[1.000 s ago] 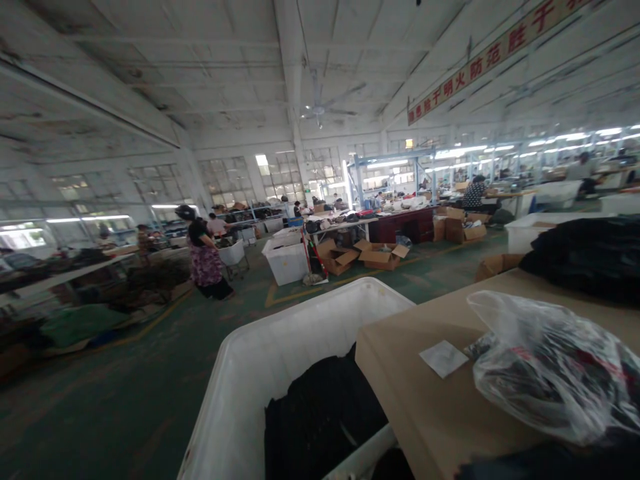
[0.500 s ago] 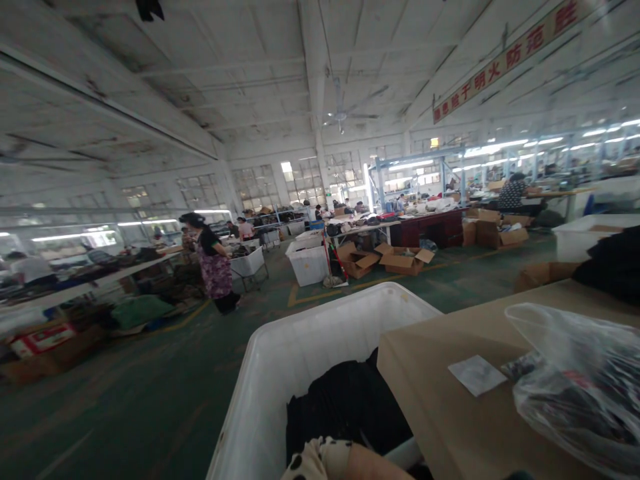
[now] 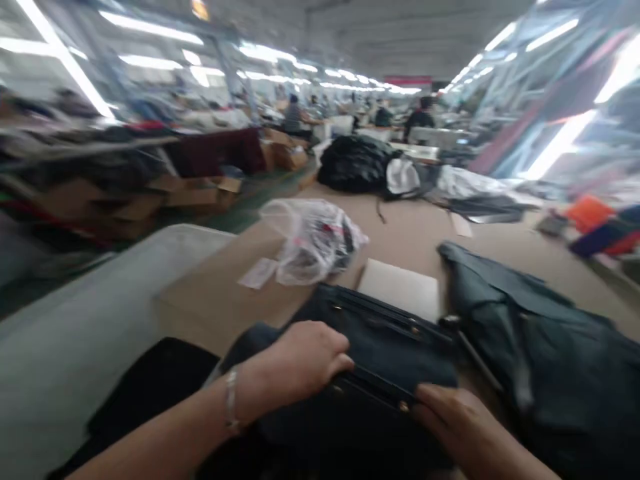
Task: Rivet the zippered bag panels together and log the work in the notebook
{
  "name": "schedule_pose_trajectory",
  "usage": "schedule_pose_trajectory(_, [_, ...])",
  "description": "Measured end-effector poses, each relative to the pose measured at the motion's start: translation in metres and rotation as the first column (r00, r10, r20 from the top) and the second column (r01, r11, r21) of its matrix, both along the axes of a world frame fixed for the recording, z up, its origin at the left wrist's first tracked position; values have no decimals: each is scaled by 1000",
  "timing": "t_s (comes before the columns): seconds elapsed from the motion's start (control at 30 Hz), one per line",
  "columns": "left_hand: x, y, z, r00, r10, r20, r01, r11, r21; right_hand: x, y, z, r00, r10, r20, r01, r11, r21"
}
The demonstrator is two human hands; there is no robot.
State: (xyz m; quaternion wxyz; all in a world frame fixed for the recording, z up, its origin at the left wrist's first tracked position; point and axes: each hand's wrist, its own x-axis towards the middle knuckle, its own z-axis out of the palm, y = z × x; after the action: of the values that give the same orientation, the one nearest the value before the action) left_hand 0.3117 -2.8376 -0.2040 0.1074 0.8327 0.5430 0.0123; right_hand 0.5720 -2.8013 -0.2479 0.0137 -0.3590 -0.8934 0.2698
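Note:
A black bag [image 3: 390, 353] with brass-coloured studs along its edges lies in front of me at the near edge of the table. My left hand [image 3: 307, 357], with a bracelet at the wrist, is closed on the bag's upper edge. On the same edge, further right, my right hand [image 3: 453, 413] pinches the material between thumb and fingers. Another dark bag [image 3: 540, 347] rests just right of my right hand. Behind the held bag is a pale rectangular block or board [image 3: 400, 288]. Blur hides the bag's finer details.
The brown table [image 3: 200, 300] bears a clear plastic bag [image 3: 320, 240], a small white paper [image 3: 259, 273] and a black bundle [image 3: 357, 163]. A white bin [image 3: 190, 233] with black pieces stands at the left. Open cartons [image 3: 195, 193] and people sit further back.
My view has swung right, from the aisle and bin to the table. Both hands now grip the black bag; before, only part of a forearm with a dotted sleeve showed over the bin.

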Motion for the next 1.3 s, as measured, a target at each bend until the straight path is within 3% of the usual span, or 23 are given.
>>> schedule_pose_trajectory(0.03, [-1,7,-7,996,69,57,-67,997,-28,11,-3,10,998,-37,44,37,999,-15])
schedule_pose_trajectory(0.1, [-2,20,-16,988,93,125,-82,993,-89,17,0,26,995,-75,60,77,997,-24])
schedule_pose_trajectory(0.23, [10,45,-14,990,95,105,-83,990,-111,15,24,35,993,-117,-2,117,991,67])
schedule_pose_trajectory(0.33, [25,74,-17,993,107,45,-104,993,-64,17,50,17,985,-173,11,167,966,197])
schedule_pose_trajectory(0.53, [46,116,-48,992,118,-46,-121,991,-61,19,84,-27,926,-318,206,247,919,307])
schedule_pose_trajectory(0.87, [43,123,-53,987,102,-121,-106,994,-26,9,90,-24,897,-361,254,286,914,288])
schedule_pose_trajectory(0.97, [52,115,-48,985,107,-133,-99,993,66,6,90,-21,890,-369,267,283,908,310])
schedule_pose_trajectory(1.07, [68,98,-49,986,117,-120,-85,966,243,4,90,-22,891,-365,269,270,904,332])
schedule_pose_trajectory(1.13, [77,86,-62,993,67,-92,-30,935,354,4,91,-24,893,-367,259,268,898,349])
schedule_pose_trajectory(1.3, [78,75,-120,998,-68,2,57,854,518,10,94,-23,915,-343,213,259,903,342])
